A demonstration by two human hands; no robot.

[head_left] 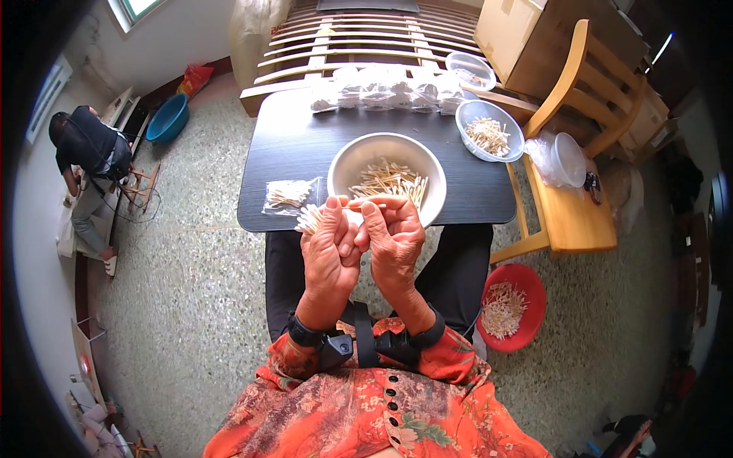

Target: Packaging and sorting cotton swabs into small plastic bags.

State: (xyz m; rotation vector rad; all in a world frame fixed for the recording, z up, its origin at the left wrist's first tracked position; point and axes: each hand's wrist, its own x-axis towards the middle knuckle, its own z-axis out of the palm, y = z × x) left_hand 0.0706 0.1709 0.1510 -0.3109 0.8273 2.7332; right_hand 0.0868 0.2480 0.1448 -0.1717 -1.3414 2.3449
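Observation:
My left hand (327,263) is closed around a bunch of cotton swabs (308,219), their white tips poking out past the fingers on the left. Close against it, my right hand (395,248) pinches a cotton swab between thumb and forefinger; the fingertips of both hands meet at it. Both hands hover over the near rim of a large pale bowl (334,174), which holds a loose heap of cotton swabs (388,181). To the left of the bowl, a small clear bag (314,187) with cotton swabs in it lies flat on the dark table (263,153).
Filled clear bags (385,90) line the table's far edge. A translucent bowl of swabs (489,136) sits at the right corner, beside a wooden chair (569,221). A red basin (534,305) with swabs stands on the floor. Another person (92,145) works at the far left.

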